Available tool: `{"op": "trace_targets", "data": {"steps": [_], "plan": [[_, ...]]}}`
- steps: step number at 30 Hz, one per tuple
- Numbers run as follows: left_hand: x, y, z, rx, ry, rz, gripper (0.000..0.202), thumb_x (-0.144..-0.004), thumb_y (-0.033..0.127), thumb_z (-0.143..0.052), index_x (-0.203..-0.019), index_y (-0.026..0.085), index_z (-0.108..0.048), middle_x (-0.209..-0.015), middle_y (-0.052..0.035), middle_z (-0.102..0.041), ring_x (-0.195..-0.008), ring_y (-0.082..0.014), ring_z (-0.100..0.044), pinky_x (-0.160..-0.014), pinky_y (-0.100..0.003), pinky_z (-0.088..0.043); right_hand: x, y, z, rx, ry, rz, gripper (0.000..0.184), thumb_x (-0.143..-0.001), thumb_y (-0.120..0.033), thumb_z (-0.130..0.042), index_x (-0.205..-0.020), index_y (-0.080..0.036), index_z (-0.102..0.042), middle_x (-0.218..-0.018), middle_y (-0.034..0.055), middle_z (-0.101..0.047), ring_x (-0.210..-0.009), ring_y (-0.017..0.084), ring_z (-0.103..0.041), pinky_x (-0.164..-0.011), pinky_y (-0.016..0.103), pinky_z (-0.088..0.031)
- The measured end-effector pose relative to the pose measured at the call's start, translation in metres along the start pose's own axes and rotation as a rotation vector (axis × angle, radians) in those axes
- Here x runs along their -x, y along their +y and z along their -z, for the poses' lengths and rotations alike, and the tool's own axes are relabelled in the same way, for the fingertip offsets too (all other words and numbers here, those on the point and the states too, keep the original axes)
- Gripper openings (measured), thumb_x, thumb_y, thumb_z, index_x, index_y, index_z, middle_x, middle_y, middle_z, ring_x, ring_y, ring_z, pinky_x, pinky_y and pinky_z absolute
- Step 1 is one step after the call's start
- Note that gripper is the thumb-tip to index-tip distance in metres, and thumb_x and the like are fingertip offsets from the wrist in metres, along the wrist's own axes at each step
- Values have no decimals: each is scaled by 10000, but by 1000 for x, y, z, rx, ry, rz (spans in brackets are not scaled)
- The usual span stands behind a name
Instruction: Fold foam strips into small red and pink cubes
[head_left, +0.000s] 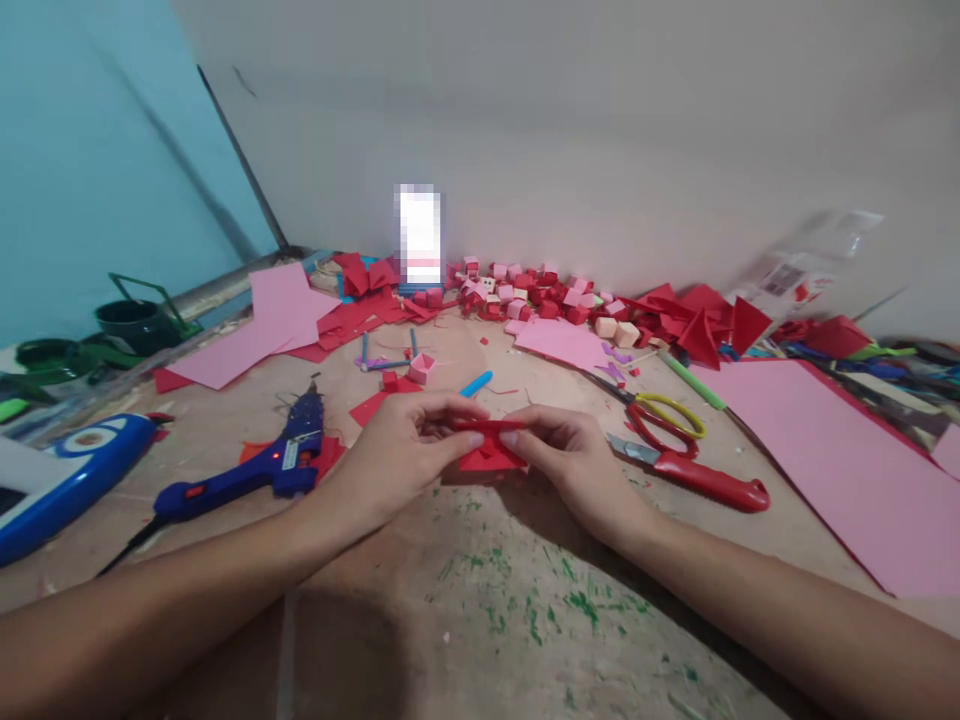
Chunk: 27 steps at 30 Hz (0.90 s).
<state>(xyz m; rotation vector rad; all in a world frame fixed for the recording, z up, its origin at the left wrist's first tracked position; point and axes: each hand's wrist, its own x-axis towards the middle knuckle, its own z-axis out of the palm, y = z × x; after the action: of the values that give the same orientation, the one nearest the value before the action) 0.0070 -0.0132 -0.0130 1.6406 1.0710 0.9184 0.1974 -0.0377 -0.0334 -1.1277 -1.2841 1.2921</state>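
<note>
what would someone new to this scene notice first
Probably the left hand and right hand, mid-picture, pinching a small red paper piece between them. Behind them, a heap of red and pink paper cubes spreads along the back of the table, with a bright, pixelated upright rectangle at its left end. A blue glue gun lies to the left.

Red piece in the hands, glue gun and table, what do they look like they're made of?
Red piece: likely paper or thin card, matte, judging by its thin, straight edges. Glue gun: probably hard plastic, fairly smooth, from its evenly blue, moulded-looking body. Table: perhaps wood or board, dull; its tan, mottled top suggests this, but leaves it open.
</note>
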Motion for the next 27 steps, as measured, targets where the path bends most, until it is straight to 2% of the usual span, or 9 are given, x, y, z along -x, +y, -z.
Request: {"op": "trace_targets", "data": {"steps": [6, 11, 14, 17, 21, 27], "plan": [[1, -2, 0, 31, -4, 20, 167, -801, 185, -727, -960, 187, -779, -963, -51, -807, -900, -222, -756, -846, -343, -608, 1, 0, -1, -13, -20, -24, 181, -787, -343, -772, -876, -186, -790, -803, 49, -770, -694, 180, -656, -636, 292, -489], [0, -4, 2, 56, 13, 31, 181, -803, 203, -739, -978, 179, -779, -989, -60, -805, -923, -226, -755, -845, -335, -599, 1, -3, -2, -3, -49, -29, 193, -772, -330, -803, -903, -188, -796, -751, 35, -755, -622, 154, -611, -589, 272, -478], [0, -3, 2, 75, -8, 47, 175, -813, 212, -740, -981, 176, -775, -957, -56, -804, -904, -221, -754, -821, -320, -594, 1, -3, -2, -1, -57, -19, 226, -776, -352, -812, -937, -193, -804, -838, 50, -785, -675, 163, -642, -625, 277, -494], [1, -2, 1, 55, -32, 43, 175, -821, 229, -744, -984, 173, -776, -958, -61, -802, -905, -223, -751, -820, -322, -588, 1, -1, -2, 12, -41, -11, 215, -805, -391, -791, -863, -184, -802, -842, 61, -784, -737, 185, -660, -681, 298, -494], [2, 0, 0, 48, -39, 52, 196, -822, 247, -741, -999, 169, -777, -951, -65, -796, -882, -229, -743, -800, -333, -583, 1, 3, -1, 10, -17, -15, 271, -823, -433, -769, -752, -172, -760, -750, 46, -733, -694, 186, -626, -663, 307, -463], [-2, -2, 1, 120, -11, 34, 188, -793, 256, -747, -955, 161, -767, -930, -59, -792, -865, -224, -735, -797, -328, -575, 1, 5, 0, -26, -2, -11, 328, -833, -482, -765, -755, -164, -744, -726, 41, -705, -672, 180, -592, -641, 295, -437]]}}
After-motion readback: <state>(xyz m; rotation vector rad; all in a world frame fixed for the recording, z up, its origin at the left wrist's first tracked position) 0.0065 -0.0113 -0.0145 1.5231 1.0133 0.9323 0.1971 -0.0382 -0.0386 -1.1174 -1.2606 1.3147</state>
